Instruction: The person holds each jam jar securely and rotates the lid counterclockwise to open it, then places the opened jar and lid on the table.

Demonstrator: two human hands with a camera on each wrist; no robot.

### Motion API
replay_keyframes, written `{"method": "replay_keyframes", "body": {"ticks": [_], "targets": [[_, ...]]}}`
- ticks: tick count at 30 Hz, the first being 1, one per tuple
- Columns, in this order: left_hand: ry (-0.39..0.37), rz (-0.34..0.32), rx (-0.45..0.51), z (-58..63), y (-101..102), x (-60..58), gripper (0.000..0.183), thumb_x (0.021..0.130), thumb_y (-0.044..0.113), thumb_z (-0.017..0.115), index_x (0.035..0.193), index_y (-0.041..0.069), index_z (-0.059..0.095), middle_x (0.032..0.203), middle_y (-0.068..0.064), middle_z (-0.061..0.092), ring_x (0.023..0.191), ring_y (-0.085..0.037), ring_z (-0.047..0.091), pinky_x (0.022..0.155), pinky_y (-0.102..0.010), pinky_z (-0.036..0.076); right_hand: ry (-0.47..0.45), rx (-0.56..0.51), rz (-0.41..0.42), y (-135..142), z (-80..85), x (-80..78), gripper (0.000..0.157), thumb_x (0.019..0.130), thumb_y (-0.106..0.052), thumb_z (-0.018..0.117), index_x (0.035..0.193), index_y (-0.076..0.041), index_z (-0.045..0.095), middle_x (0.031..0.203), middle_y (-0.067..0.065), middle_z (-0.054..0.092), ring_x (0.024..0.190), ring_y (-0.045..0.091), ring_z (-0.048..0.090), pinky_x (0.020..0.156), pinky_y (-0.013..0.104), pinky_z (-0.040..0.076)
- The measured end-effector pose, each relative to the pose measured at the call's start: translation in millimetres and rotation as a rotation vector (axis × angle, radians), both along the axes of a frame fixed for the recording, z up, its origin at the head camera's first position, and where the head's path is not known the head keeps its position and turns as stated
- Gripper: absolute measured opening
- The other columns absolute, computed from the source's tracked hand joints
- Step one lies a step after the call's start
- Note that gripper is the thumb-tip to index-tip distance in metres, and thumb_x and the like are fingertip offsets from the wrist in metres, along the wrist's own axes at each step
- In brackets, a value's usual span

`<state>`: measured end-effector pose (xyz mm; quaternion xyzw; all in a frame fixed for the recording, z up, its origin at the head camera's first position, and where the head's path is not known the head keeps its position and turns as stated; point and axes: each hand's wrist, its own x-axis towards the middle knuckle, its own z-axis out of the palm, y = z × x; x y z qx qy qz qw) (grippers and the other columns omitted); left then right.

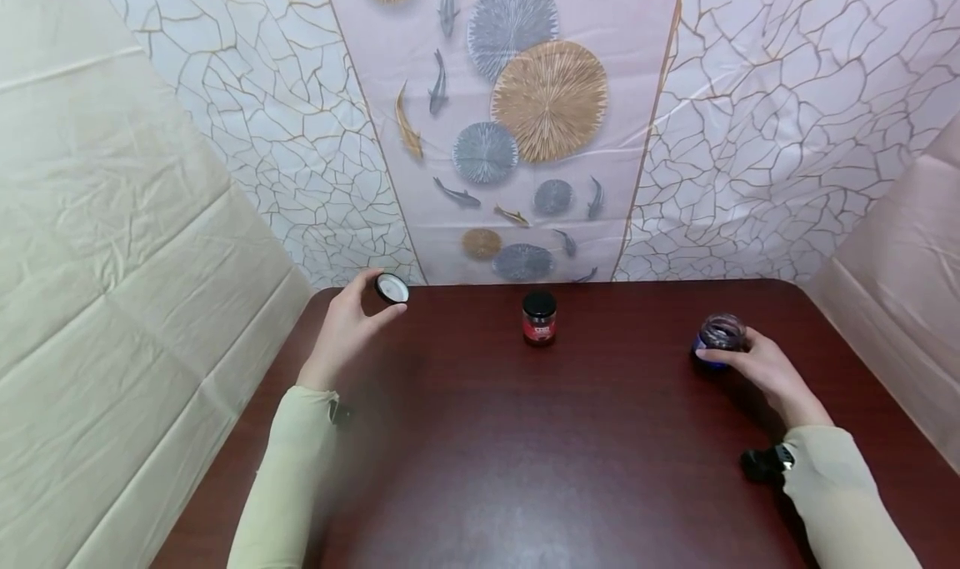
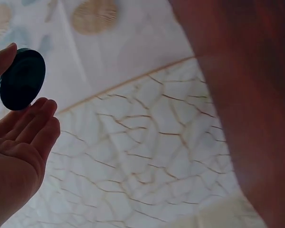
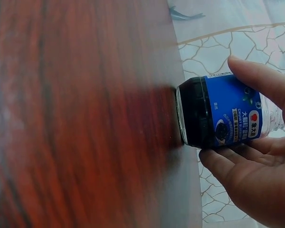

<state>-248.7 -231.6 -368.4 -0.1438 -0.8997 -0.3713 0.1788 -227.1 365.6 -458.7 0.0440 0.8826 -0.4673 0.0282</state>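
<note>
My left hand (image 1: 348,329) is raised over the table's far left, pinching a round jar lid (image 1: 392,289) between thumb and fingers. The lid's white inside faces the head camera, and its dark top (image 2: 23,80) shows in the left wrist view. At the right side of the table, my right hand (image 1: 767,366) grips a blueberry jam jar (image 3: 232,111) with a blue label, thumb on one side and fingers on the other. Its glass mouth is uncovered in the head view, and its dark base is at the tabletop. The jar stands upright.
A second jar (image 1: 539,319) with a black lid and red label stands near the table's back edge, between the hands. The dark red wooden table (image 1: 525,452) meets a patterned cloth (image 1: 547,102) behind. Pale cloth walls (image 1: 112,302) rise at both sides.
</note>
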Motion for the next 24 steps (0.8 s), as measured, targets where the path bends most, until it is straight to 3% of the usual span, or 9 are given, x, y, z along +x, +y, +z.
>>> {"method": "replay_keyframes", "body": {"ticks": [6,10,24], "targets": [[-0.066,0.057,0.012,-18.1,-17,-12.5,0.070,0.089,0.034,0.079,0.145,0.004,0.050,0.145,-0.016,0.052,0.138,-0.032,0.044,0.111,-0.051,0.036,-0.001,0.001,0.000,1,0.3,-0.7,0.093,0.094,-0.039,0.072,0.149,0.017,0.024,0.145,0.039,0.037,0.126,0.047,0.038,0.104,0.061,0.034],[-0.102,0.082,-0.009,-28.2,-24,-19.7,0.072,0.089,0.035,0.078,0.146,0.001,0.048,0.146,-0.019,0.050,0.139,-0.035,0.042,0.112,-0.052,0.035,0.002,0.003,0.000,2,-1.5,0.2,0.091,0.093,-0.039,0.072,0.149,0.017,0.026,0.144,0.038,0.039,0.125,0.046,0.040,0.101,0.058,0.037],[-0.160,0.124,-0.032,-43.5,-39,-24.4,0.074,0.090,0.036,0.076,0.147,-0.001,0.047,0.143,-0.021,0.050,0.137,-0.037,0.043,0.114,-0.052,0.032,0.005,0.003,0.010,2,-1.8,-0.6,0.091,0.094,-0.039,0.072,0.149,0.017,0.025,0.145,0.040,0.037,0.128,0.048,0.038,0.105,0.064,0.032]]}}
